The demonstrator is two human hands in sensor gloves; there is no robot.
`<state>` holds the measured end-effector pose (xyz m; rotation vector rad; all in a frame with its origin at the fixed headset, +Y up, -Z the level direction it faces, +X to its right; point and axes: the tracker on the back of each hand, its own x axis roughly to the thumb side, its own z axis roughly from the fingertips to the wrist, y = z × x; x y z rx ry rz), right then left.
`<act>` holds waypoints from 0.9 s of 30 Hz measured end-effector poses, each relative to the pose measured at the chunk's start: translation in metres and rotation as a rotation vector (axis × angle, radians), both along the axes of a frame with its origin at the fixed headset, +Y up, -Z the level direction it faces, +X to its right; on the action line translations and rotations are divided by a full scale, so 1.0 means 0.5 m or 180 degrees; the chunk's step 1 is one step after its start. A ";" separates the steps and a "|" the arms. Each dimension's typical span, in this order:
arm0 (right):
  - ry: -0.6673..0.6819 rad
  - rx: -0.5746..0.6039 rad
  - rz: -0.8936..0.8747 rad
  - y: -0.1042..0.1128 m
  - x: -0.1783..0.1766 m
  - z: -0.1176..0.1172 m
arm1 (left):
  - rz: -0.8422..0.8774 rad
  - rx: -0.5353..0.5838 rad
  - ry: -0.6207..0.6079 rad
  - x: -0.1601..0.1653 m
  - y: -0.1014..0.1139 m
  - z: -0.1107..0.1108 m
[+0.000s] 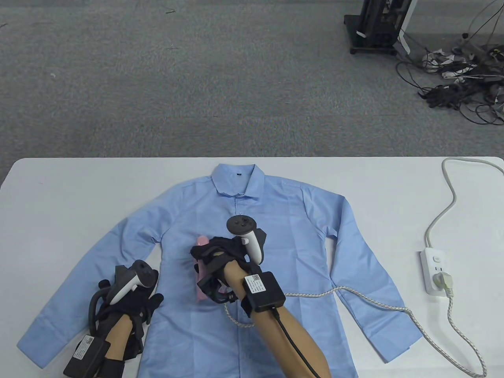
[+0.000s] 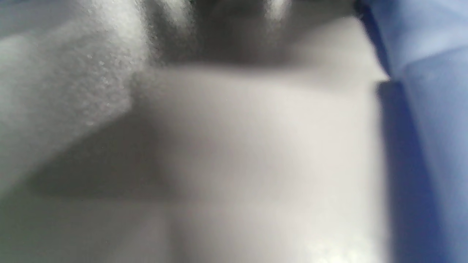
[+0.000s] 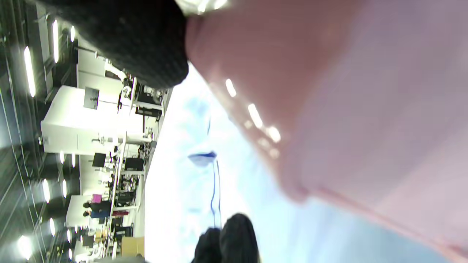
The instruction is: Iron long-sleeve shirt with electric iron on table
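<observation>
A light blue long-sleeve shirt (image 1: 283, 220) lies flat, front up, collar away from me, on the white table (image 1: 71, 189). My right hand (image 1: 220, 260) grips a pink electric iron (image 1: 202, 271) that rests on the shirt's left chest area. The iron fills the right wrist view (image 3: 347, 120), with a gloved finger (image 3: 146, 44) on it. My left hand (image 1: 130, 299) rests flat on the shirt's lower left side, beside the sleeve, holding nothing. The left wrist view shows only blurred white table (image 2: 256, 146) and shirt cloth (image 2: 431, 109).
The iron's braided cord (image 1: 370, 301) runs right across the shirt to a white power strip (image 1: 435, 271) near the table's right edge. The strip's own cable (image 1: 449, 197) goes off the far right corner. Carpet, a stand and tangled cables lie beyond the table.
</observation>
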<state>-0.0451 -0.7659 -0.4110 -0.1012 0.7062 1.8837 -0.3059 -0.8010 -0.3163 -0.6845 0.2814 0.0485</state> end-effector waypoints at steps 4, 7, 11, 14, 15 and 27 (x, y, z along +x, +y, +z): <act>-0.0170 0.0020 0.0043 0.001 0.050 -0.015 | 0.0016 0.0042 -0.0012 0.001 -0.001 -0.001; -0.0263 0.0043 0.0041 0.003 0.070 -0.021 | 0.0022 0.0020 -0.0007 0.001 -0.002 -0.003; -0.0304 0.0192 0.0162 0.008 0.070 -0.018 | -0.0054 0.0185 -0.0128 -0.006 0.012 -0.005; -0.0277 -0.0030 -0.0178 0.012 0.059 -0.001 | 0.0327 0.0712 0.0291 -0.026 0.042 0.000; -0.0148 -0.0063 -0.0354 0.021 0.048 0.012 | 0.0330 0.0776 0.0339 -0.031 0.051 0.002; 0.0686 -0.0231 -0.0627 0.027 -0.122 0.200 | 0.0224 0.0500 0.0290 -0.053 0.046 0.004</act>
